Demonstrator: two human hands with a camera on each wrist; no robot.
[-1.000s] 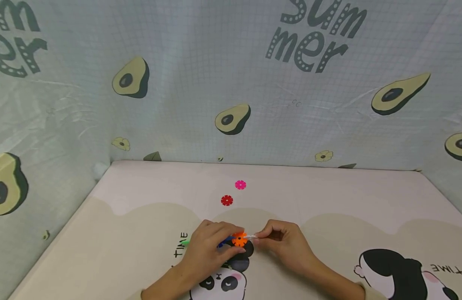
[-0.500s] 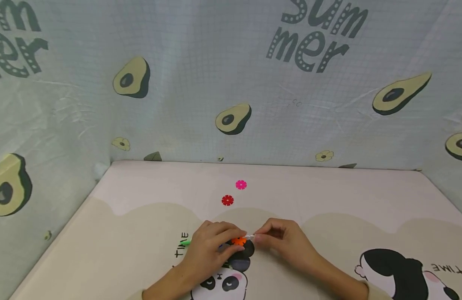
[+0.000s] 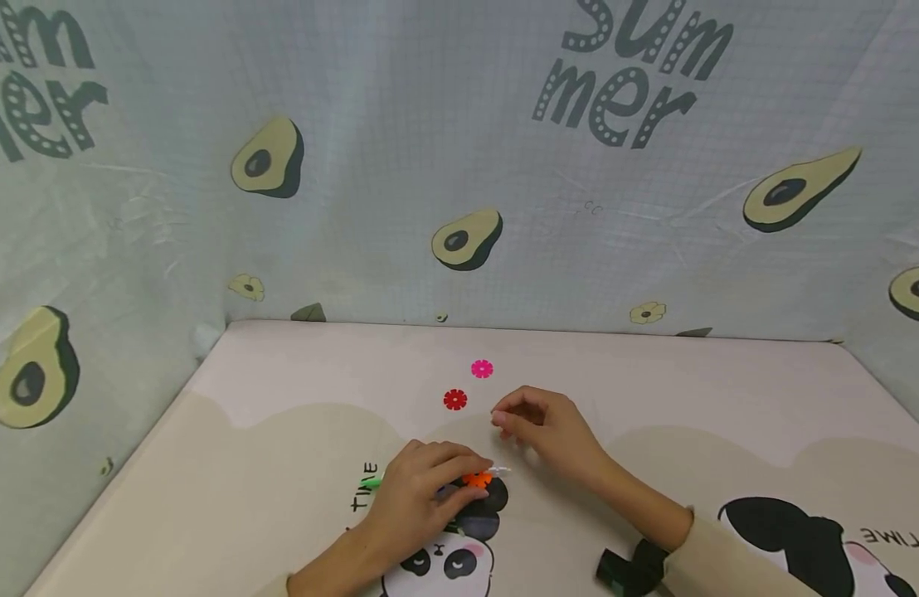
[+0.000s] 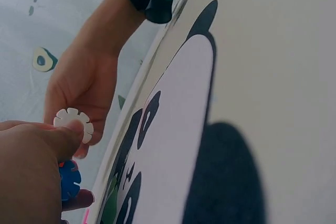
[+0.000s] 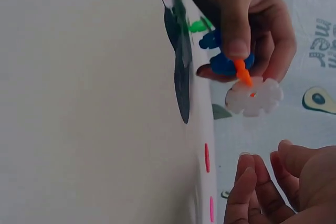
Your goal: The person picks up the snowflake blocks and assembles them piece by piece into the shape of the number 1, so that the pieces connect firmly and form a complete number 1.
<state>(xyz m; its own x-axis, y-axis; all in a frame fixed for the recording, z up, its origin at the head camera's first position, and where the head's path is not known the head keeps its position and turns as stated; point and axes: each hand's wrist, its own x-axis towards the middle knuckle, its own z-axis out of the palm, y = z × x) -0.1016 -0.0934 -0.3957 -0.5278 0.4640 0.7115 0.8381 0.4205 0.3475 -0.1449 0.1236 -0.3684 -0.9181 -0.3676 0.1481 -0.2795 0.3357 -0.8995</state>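
Observation:
My left hand (image 3: 430, 485) pinches a joined chain of notched plastic snowflake discs above the table. An orange disc (image 3: 478, 479) shows at its fingertips, with a white disc (image 5: 254, 97) slotted onto it in the right wrist view. Blue discs (image 5: 224, 62) and a green disc (image 5: 200, 25) make up the rest of the chain, partly covered by the fingers. Beyond the chain's white end, my right hand (image 3: 552, 431) hovers with loosely bent fingers and holds nothing. Closest to it on the table lies a red disc (image 3: 455, 400); a pink disc (image 3: 482, 369) lies farther back.
The table (image 3: 295, 464) has a cover printed with a panda (image 3: 439, 564). A curtain (image 3: 370, 166) with avocado prints hangs along its back and sides. A dark device (image 3: 631, 570) is strapped at my right wrist.
My right hand has let go of the white disc and moved up and away, toward the red disc. The left hand keeps its grip on the chain in nearly the same place.

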